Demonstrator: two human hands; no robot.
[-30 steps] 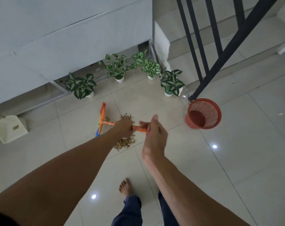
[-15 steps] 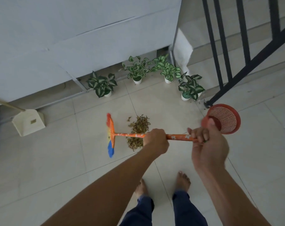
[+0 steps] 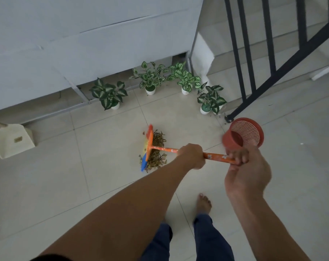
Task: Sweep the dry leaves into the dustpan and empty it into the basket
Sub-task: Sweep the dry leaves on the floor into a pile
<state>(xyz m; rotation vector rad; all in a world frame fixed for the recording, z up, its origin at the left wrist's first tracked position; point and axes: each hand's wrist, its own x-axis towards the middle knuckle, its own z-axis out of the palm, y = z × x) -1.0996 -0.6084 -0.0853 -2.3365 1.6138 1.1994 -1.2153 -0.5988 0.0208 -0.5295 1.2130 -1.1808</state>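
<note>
A pile of dry brown leaves (image 3: 157, 152) lies on the tiled floor in the middle. A broom (image 3: 148, 147) with an orange handle and a multicoloured head rests against the pile's left side. My left hand (image 3: 192, 155) grips the handle midway, and my right hand (image 3: 243, 166) grips its near end. A red mesh basket (image 3: 243, 133) stands on the floor to the right, just beyond my right hand. A cream dustpan (image 3: 11, 141) sits far left by the wall, well apart from the leaves.
Several small potted plants (image 3: 150, 78) line the white wall behind the leaves. A black stair railing (image 3: 254, 59) rises at the right, its foot beside the basket. My bare feet (image 3: 203, 203) stand on the tiles below the broom.
The broom head has swept right, up against the leaf pile. The view has shifted, so the basket and plants sit further right in the frame.
</note>
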